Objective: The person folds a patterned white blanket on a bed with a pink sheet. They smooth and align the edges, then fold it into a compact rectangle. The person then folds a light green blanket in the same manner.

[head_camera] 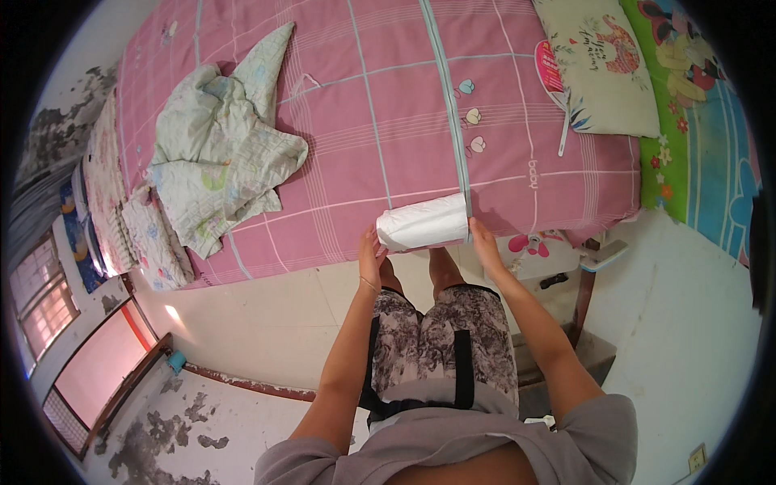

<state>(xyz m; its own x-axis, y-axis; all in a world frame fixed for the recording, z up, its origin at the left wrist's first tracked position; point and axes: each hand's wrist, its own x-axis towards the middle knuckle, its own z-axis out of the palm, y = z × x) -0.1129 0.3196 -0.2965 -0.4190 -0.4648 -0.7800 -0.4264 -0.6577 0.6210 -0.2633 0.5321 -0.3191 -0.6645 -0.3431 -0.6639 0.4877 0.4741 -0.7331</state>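
Just above the near edge of the bed lies a white, soft-looking roll or folded bundle (pixel 423 222); its material is hard to tell, paper or cloth. My left hand (pixel 369 254) grips its left end, with the fingers partly hidden behind it. At the opposite end, my right hand (pixel 484 244) holds the right side, thumb along the edge. The bundle rests on or just over a pink checked bedspread (pixel 339 151), tilted slightly up to the right.
A crumpled pale quilt (pixel 224 145) lies on the bed's left part, beside folded bedding (pixel 154 236). Towards the right are a printed pillow (pixel 606 66) and a pink hand fan (pixel 550 70). A small fan with pink blades (pixel 533 244) stands below the bed edge, over the tiled floor (pixel 285 309).
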